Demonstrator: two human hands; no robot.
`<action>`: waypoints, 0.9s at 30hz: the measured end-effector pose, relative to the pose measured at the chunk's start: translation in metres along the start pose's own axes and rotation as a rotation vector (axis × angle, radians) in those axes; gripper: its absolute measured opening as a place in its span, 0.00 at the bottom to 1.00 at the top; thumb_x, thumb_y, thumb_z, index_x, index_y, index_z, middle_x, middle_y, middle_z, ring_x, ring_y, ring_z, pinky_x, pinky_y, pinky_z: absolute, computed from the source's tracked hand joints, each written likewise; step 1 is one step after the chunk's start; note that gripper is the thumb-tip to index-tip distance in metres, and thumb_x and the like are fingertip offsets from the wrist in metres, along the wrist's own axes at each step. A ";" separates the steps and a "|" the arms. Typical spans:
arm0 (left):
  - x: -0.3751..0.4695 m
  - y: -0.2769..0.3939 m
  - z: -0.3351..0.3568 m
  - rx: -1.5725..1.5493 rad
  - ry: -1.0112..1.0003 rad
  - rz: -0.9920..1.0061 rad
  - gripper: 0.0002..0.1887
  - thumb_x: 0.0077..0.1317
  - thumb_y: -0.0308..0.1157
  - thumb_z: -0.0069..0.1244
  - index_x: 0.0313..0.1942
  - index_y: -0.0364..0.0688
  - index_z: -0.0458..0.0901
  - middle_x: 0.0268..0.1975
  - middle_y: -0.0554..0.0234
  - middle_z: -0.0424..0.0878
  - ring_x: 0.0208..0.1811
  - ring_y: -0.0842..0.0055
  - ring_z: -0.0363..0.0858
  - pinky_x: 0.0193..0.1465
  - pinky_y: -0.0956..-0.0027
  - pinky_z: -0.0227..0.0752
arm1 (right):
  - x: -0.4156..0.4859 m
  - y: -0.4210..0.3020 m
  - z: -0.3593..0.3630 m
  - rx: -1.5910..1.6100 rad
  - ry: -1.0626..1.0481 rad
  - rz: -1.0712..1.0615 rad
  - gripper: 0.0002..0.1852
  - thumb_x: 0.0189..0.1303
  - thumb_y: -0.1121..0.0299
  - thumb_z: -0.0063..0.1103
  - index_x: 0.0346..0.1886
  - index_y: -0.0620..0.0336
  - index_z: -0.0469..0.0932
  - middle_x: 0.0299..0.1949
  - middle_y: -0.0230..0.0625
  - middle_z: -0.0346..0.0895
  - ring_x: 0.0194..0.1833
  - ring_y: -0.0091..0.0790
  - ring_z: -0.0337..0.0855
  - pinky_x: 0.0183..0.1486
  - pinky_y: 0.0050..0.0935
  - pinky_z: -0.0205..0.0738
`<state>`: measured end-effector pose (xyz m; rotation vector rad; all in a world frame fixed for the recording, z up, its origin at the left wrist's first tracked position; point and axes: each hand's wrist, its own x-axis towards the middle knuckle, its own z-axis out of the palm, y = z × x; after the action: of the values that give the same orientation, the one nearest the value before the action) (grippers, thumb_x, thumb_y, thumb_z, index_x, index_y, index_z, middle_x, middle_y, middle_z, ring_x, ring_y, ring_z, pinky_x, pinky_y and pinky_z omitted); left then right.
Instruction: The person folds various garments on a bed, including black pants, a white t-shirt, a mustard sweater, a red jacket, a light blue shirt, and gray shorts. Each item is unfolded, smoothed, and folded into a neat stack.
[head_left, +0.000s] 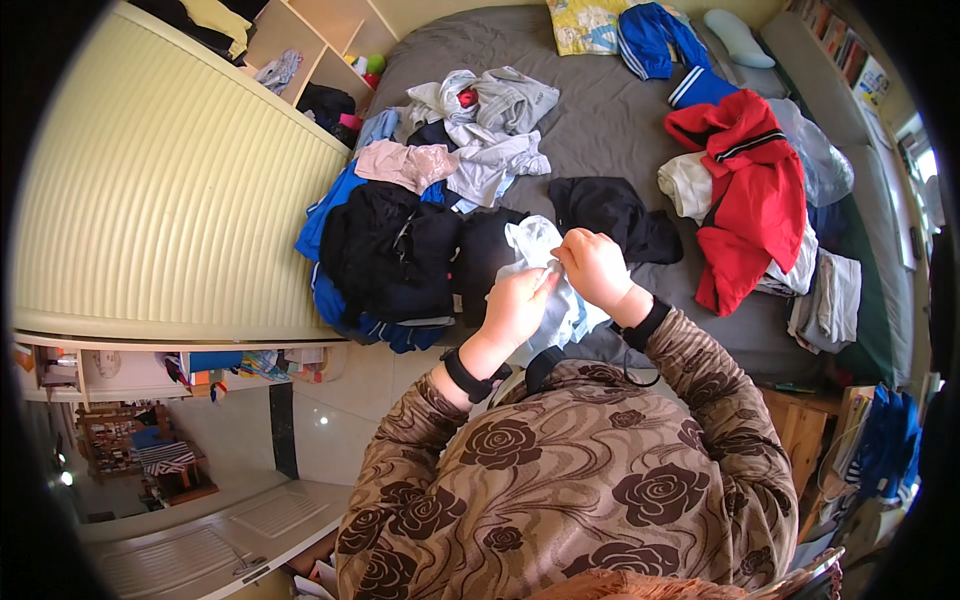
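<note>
Both hands grip one pale blue garment (534, 234) in front of my body, over the near edge of the bed. My left hand (519, 301) pinches its edge from the left, and the fingertips of my right hand (592, 262) pinch it close beside. The cloth hangs crumpled below the hands; part of it is hidden behind them. Just beyond my right hand lies a folded black garment (611, 214). To the left of my left hand rests a bulky black garment (390, 255), with blue clothes (330, 296) under it.
A grey sheet (600, 120) covers the bed. Crumpled grey and white clothes (499, 112) and a pink lace garment (409, 163) lie at the left. A red jacket (757, 202) tops a pile at the right, near folded clothes (829, 296). A ribbed cabinet door (172, 195) stands left.
</note>
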<state>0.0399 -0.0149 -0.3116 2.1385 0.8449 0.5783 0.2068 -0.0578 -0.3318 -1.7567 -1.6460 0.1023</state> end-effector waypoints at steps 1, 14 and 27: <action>-0.002 0.002 -0.001 0.016 -0.002 0.011 0.13 0.67 0.37 0.48 0.32 0.35 0.79 0.22 0.49 0.75 0.22 0.60 0.73 0.27 0.65 0.65 | 0.001 0.004 0.002 -0.031 -0.007 0.023 0.11 0.54 0.65 0.60 0.24 0.63 0.74 0.24 0.43 0.76 0.27 0.46 0.80 0.34 0.40 0.72; -0.010 0.013 -0.036 -0.094 -0.072 -0.030 0.12 0.71 0.35 0.45 0.40 0.34 0.79 0.26 0.61 0.76 0.28 0.83 0.74 0.31 0.73 0.66 | 0.015 0.001 -0.016 0.310 -0.063 0.218 0.10 0.57 0.67 0.58 0.27 0.65 0.76 0.26 0.47 0.77 0.31 0.50 0.80 0.34 0.38 0.73; 0.000 -0.009 0.009 -0.411 -0.078 -0.169 0.11 0.67 0.33 0.51 0.31 0.34 0.80 0.22 0.75 0.73 0.25 0.89 0.64 0.28 0.78 0.60 | 0.012 -0.013 -0.012 -0.007 -0.057 -0.159 0.08 0.51 0.70 0.60 0.25 0.62 0.72 0.24 0.44 0.76 0.28 0.47 0.81 0.32 0.38 0.74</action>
<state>0.0422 -0.0145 -0.3237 1.6892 0.7778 0.5253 0.2045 -0.0538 -0.3110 -1.6347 -1.8235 0.0734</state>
